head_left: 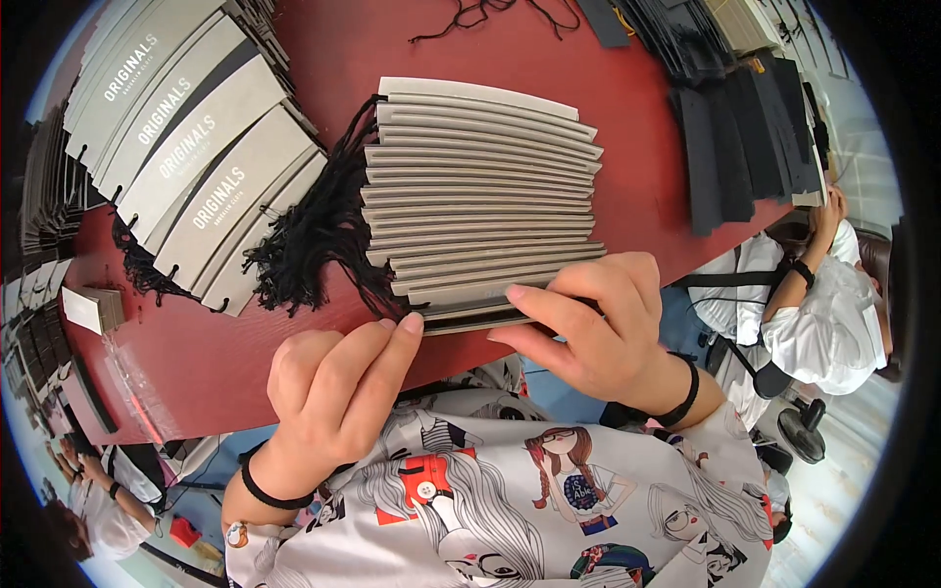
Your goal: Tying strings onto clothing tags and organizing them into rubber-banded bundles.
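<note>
A row of overlapping pale grey hang tags (480, 186) lies in front of me on the red table, fanned from far to near. Black cords (319, 235) hang from their left ends in a tangled bunch. At the nearest edge of the row, my left hand (338, 382) pinches the left corner of the closest tag (470, 321), beside its cord. My right hand (608, 323) grips the right part of that tag between thumb and fingers. A dark gap shows along the tag's near edge. Both wrists wear black bands.
More grey tags with white lettering (196, 147) lie fanned at the left. Dark card pieces (740, 147) are piled at the right. Loose black cord (490, 12) lies at the far edge. A small tag stack (93, 309) sits far left. Other people (828, 304) sit on both sides.
</note>
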The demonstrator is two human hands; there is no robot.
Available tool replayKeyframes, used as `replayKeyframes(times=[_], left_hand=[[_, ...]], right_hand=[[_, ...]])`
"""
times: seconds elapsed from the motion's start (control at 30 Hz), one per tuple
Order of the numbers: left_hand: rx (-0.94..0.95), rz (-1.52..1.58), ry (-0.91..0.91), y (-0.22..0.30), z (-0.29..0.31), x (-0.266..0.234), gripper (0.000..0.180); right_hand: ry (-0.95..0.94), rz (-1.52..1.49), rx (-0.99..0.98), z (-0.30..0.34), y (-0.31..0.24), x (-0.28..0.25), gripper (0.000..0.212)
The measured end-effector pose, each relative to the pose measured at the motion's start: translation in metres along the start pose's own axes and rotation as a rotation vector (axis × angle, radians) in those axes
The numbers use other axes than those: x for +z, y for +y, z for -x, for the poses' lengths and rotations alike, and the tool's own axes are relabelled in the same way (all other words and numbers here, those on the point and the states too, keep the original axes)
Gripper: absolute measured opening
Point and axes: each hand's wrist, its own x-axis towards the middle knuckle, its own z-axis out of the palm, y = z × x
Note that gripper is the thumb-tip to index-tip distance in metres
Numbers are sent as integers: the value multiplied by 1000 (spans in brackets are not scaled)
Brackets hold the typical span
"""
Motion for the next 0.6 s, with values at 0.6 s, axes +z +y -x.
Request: replayKeyframes(times=[0.6], left_hand=[[-225, 112, -20, 1, -21, -2, 35]], right_hand=[[6, -127, 50, -4, -1, -5, 30]])
